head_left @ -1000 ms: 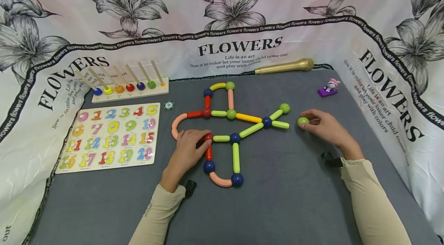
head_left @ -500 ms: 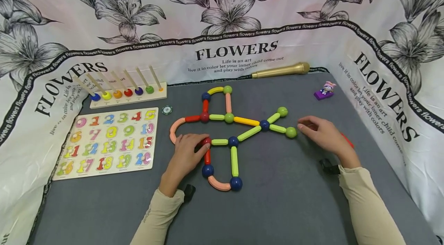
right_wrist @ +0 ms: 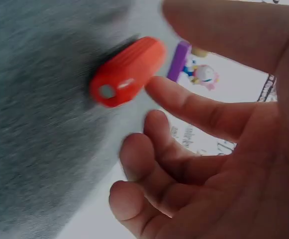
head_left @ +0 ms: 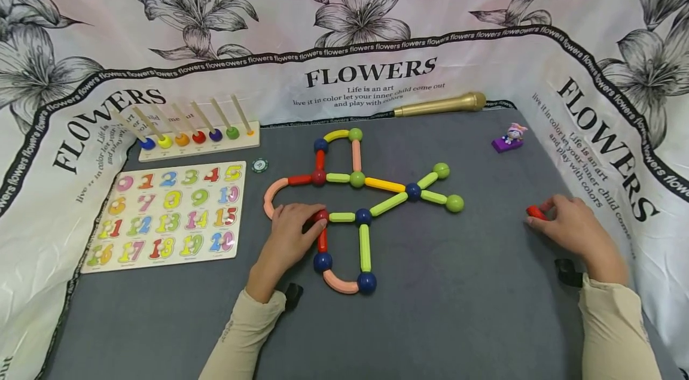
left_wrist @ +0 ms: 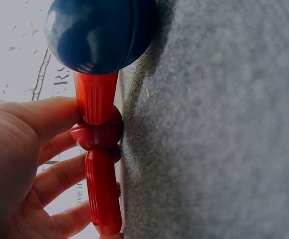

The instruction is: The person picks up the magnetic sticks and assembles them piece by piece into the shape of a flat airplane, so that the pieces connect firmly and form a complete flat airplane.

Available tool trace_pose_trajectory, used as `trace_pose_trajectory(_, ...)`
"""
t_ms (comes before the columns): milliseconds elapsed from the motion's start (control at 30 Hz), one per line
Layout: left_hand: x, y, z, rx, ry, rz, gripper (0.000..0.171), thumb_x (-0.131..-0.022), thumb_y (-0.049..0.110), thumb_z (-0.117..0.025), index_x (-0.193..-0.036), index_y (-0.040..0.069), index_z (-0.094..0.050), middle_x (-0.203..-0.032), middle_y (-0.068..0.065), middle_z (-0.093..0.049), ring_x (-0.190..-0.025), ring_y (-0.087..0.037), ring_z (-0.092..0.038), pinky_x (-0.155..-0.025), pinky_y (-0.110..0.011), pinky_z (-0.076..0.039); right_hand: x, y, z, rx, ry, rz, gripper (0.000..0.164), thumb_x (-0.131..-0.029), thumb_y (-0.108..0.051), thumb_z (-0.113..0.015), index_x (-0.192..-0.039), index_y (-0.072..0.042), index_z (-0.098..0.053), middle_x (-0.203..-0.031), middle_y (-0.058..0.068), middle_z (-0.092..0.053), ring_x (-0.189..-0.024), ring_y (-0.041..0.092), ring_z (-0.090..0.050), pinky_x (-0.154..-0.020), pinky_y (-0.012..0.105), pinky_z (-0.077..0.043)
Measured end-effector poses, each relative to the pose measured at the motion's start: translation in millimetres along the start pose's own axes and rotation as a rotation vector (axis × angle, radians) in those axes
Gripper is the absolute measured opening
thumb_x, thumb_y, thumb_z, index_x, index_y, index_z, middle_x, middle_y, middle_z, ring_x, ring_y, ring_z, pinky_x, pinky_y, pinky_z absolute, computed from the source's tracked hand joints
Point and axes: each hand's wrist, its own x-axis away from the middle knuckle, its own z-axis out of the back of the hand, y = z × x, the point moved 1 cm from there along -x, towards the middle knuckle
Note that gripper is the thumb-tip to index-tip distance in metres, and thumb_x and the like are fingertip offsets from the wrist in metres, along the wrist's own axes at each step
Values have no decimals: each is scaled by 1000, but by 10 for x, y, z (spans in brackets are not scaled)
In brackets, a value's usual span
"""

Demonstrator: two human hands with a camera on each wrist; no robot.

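A flat figure of magnetic rods and balls lies on the grey tabletop, with a blue ball joining its right-hand arms. My left hand pinches the red ball on its left side between thumb and fingers. A red rod and a blue ball line up with it in the left wrist view. Off to the right, my right hand is at a loose short red rod. The right wrist view shows thumb and index finger apart, the index fingertip by the rod's end.
A number puzzle board lies at left, below a peg stand. Nearby is a poker chip. A gold microphone lies along the back. A figurine on a purple base stands back right. Flower-print cloth surrounds the table.
My right hand set a green ball on the end of the lower right green rod, let go, and moved right to the loose red rod. My left hand stayed at the red ball.
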Motion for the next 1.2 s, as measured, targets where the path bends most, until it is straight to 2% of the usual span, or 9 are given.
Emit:
trace_pose_trajectory(100,-2,0,8,6,3,-5,37,-105,22,-71,-139,8,-72,-133,-15,-71,-132,-43,-55,-120,-72,-18,2,48,-37,-6,-33,-6,31,-97,-13,-75,-100,13,-59,-80,15,-63,-68,25,-54,-61,42,-44)
trace_pose_trajectory(200,-18,-4,3,4,-6,-5,37,-105,23,-72,-139,8,-72,-134,-14,-71,-132,-42,-55,-120,-72,-18,-1,68,-85,-15,-27,-8,26,-98,-12,-71,-97,10,-57,-76,8,-57,-64,21,-48,-58,40,-40)
trace_pose_trajectory(467,-39,-11,21,-12,-40,17,38,-108,27,-68,-142,10,-70,-137,-14,-70,-135,-42,-53,-121,-70,-18,-5,67,-127,-16,1,-26,24,-100,-12,-70,-95,6,-54,-75,6,-51,-64,21,-45,-58,39,-37)
trace_pose_trajectory(667,-34,-10,28,-12,-36,23,38,-107,26,-68,-141,10,-70,-138,-14,-69,-136,-41,-52,-122,-69,-17,-23,64,-149,-4,12,-50,28,-100,-15,-69,-92,5,-52,-74,8,-51,-65,22,-46,-58,39,-38)
trace_pose_trajectory(967,-44,-21,26,-12,-37,17,36,-108,26,-68,-140,11,-71,-136,-13,-70,-134,-41,-53,-122,-69,-18,-33,13,-207,4,49,22,23,-99,-10,-68,-89,4,-53,-71,5,-48,-61,20,-44,-56,39,-36)
trace_pose_trajectory(1100,-41,-32,33,-12,-32,19,36,-108,27,-68,-140,11,-71,-136,-12,-70,-134,-40,-53,-122,-69,-18,-120,-93,-232,-4,61,55,22,-101,-12,-68,-92,4,-57,-72,4,-49,-63,20,-44,-56,37,-34)
trace_pose_trajectory(1200,-32,-44,40,-8,-33,26,37,-108,27,-68,-141,11,-71,-136,-12,-70,-135,-41,-53,-122,-69,-17,-233,-230,-218,-39,56,59,23,-103,-16,-68,-99,6,-61,-77,7,-56,-68,21,-48,-58,36,-37)
